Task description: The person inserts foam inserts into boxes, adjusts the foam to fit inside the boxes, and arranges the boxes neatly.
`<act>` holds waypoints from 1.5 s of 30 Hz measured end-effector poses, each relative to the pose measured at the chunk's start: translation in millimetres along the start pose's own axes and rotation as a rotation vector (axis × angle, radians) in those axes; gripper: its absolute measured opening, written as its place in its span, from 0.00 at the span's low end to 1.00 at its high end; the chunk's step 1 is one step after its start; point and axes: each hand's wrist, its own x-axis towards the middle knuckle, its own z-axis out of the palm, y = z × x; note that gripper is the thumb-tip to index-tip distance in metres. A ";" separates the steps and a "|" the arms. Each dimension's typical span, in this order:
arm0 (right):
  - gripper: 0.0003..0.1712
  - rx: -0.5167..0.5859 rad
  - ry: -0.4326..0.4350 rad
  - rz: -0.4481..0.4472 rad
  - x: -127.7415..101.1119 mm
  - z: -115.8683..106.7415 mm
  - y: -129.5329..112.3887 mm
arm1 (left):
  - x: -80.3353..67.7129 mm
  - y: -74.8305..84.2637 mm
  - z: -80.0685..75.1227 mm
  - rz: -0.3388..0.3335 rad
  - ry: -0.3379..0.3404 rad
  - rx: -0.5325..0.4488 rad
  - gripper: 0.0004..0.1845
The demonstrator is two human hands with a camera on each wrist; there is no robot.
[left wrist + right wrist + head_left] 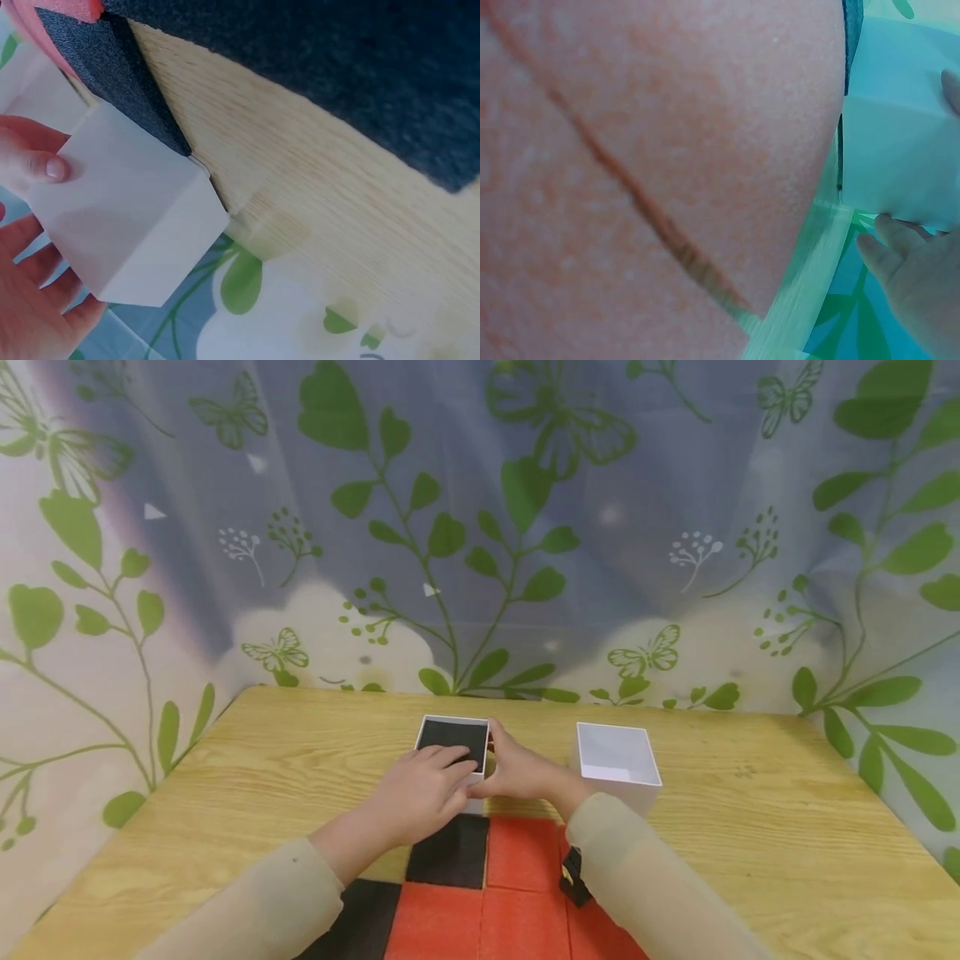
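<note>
Two white boxes (453, 745) (617, 760), two hands (420, 793) (521, 770), and one red-and-black foam mat (487, 893) on one table (750, 827).

empty white box (617, 758) on wood table (750, 827); leaf-print curtain (525, 527) behind.

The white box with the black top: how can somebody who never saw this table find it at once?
On the wooden table, beyond the red and black foam tiles, stand two white boxes. The white box with the black top is the left one, between both hands; its neighbour, the open white box, shows white inside.
</note>
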 end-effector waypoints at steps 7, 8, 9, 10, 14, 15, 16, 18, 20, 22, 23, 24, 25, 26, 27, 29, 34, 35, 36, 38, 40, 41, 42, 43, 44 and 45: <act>0.55 -0.032 0.006 0.043 1.3 2.9 -3.9 | -15.1 -6.5 -8.0 -0.018 0.048 0.038 0.19; 0.56 -0.024 0.012 0.053 0.9 3.0 -3.8 | -17.1 -7.4 -9.1 -0.024 0.053 0.049 0.19; 0.56 -0.017 0.016 0.059 0.6 3.0 -3.7 | -18.9 -8.4 -9.8 -0.027 0.058 0.061 0.19; 0.56 -0.007 0.020 0.065 0.4 3.0 -3.4 | -20.6 -9.4 -10.5 -0.030 0.060 0.076 0.19; 0.59 0.009 0.032 0.076 -0.3 3.0 -2.2 | -26.3 -13.1 -12.0 -0.022 0.087 0.106 0.18; 0.60 0.000 0.029 0.076 -0.4 2.7 -2.1 | -27.5 -13.7 -12.7 -0.022 0.090 0.106 0.18; 0.61 -0.010 0.028 0.074 -0.5 2.4 -2.1 | -28.5 -14.4 -13.2 -0.023 0.091 0.105 0.18; 0.65 -0.034 0.019 0.080 -1.3 1.0 -3.0 | -30.1 -15.0 -14.7 -0.030 0.086 0.093 0.18; 0.69 -0.052 0.005 0.097 -2.5 -0.8 -4.3 | -31.3 -15.4 -15.6 -0.041 0.070 0.090 0.19; 0.70 -0.055 -0.001 0.109 -3.6 -2.4 -6.2 | -32.0 -15.7 -16.1 -0.049 0.057 0.087 0.20; 0.70 -0.049 -0.001 0.117 -3.9 -2.9 -6.8 | -32.4 -15.9 -16.3 -0.050 0.053 0.088 0.20; 0.70 -0.041 0.003 0.122 -4.1 -3.1 -7.5 | -32.9 -16.1 -16.3 -0.051 0.052 0.093 0.20; 0.70 -0.036 0.010 0.122 -4.1 -2.9 -8.0 | -33.8 -16.3 -16.2 -0.050 0.053 0.096 0.20; 0.70 -0.032 0.020 0.120 -4.2 -2.2 -8.4 | -35.1 -16.4 -16.2 -0.049 0.055 0.097 0.20; 0.69 -0.033 0.028 0.116 -4.2 -1.2 -8.6 | -37.0 -16.4 -16.5 -0.046 0.056 0.098 0.20; 0.67 -0.036 0.041 0.113 -3.8 1.2 -8.5 | -42.1 -16.5 -16.5 -0.028 0.066 0.105 0.20; 0.65 -0.056 0.039 0.093 -2.5 5.2 -6.1 | -57.3 -15.0 -17.2 0.006 0.093 0.082 0.21; 0.65 -0.054 0.040 0.089 -2.1 5.3 -5.8 | -60.2 -14.7 -17.8 0.001 0.089 0.072 0.22; 0.65 -0.055 0.041 0.086 -1.7 5.1 -5.4 | -62.8 -14.3 -18.5 -0.004 0.079 0.061 0.22; 0.65 -0.052 0.045 0.084 -1.3 3.9 -5.4 | -67.6 -13.7 -20.0 -0.014 0.046 0.043 0.23; 0.65 -0.049 0.045 0.088 -1.4 2.9 -5.8 | -71.9 -13.1 -21.4 -0.018 0.008 0.031 0.23; 0.65 -0.048 0.044 0.090 -1.6 2.8 -6.1 | -74.3 -12.9 -22.0 -0.017 -0.012 0.026 0.23; 0.65 -0.050 0.041 0.093 -1.9 2.6 -6.6 | -76.7 -12.8 -22.6 -0.012 -0.028 0.022 0.23; 0.66 -0.053 0.038 0.098 -2.3 2.4 -7.4 | -79.1 -12.6 -23.0 -0.009 -0.043 0.017 0.23; 0.66 -0.056 0.033 0.101 -2.6 2.2 -8.0 | -81.4 -12.5 -23.4 -0.007 -0.054 0.013 0.23; 0.66 -0.060 0.028 0.105 -2.8 2.0 -8.5 | -83.7 -12.3 -23.5 -0.006 -0.064 0.009 0.23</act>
